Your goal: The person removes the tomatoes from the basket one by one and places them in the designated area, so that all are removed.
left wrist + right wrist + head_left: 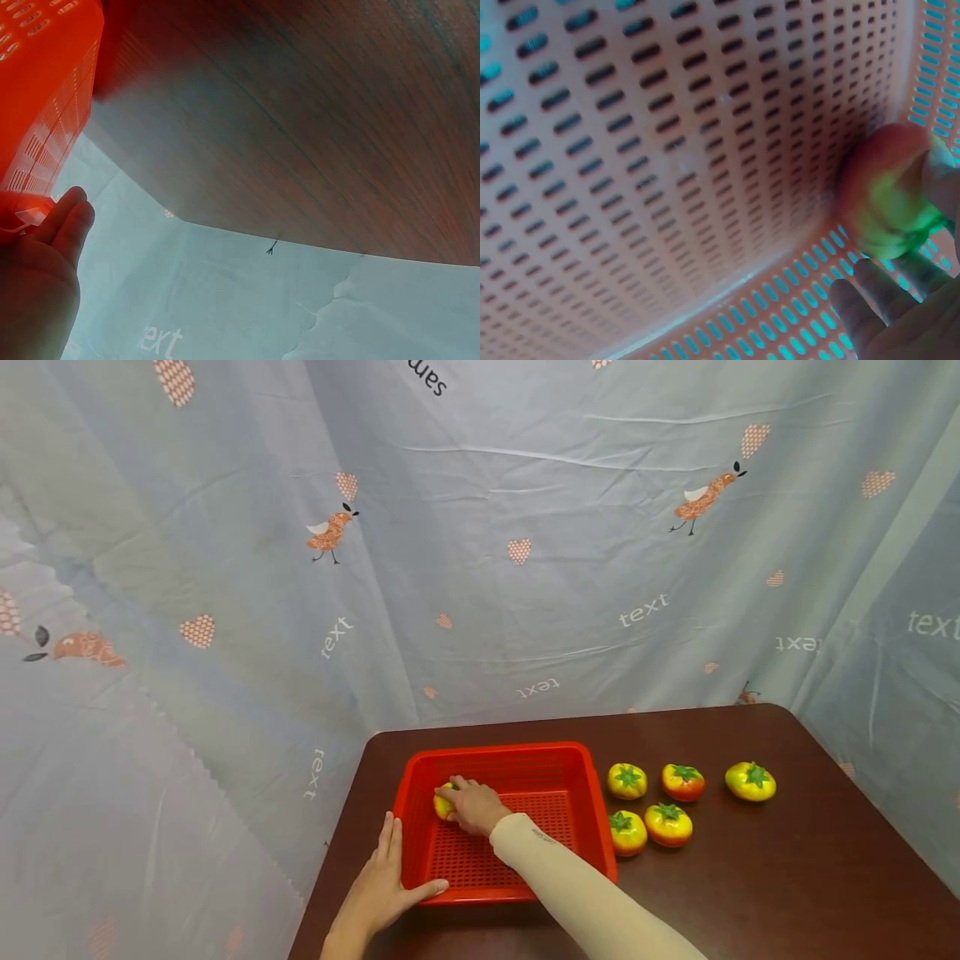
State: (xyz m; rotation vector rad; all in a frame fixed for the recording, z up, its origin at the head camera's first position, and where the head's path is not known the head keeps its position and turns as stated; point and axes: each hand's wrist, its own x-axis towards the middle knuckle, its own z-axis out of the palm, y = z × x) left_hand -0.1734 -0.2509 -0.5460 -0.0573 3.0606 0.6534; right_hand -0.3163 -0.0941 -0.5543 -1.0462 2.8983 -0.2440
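Observation:
A red plastic basket (551, 860) with slotted walls stands on the table. Inside its left part, my right hand (477, 807) holds a yellow-red persimmon (442, 807) with a green leafy top. The right wrist view has this persimmon (885, 187) by the slotted bottom and wall, the thumb on one side of it and fingers near its leafy end. My left hand (378, 885) rests at the basket's front left corner, its fingers straight along the outer wall and the thumb over the front rim. Two straight fingers of the left hand (45, 277) show in the left wrist view.
Right of the basket lie several more persimmons: two beside its wall (627, 782), two just beyond them (669, 825), and one farther right (751, 782). They rest on a dark brown table (780, 868). A pale printed curtain (480, 568) hangs behind and at both sides.

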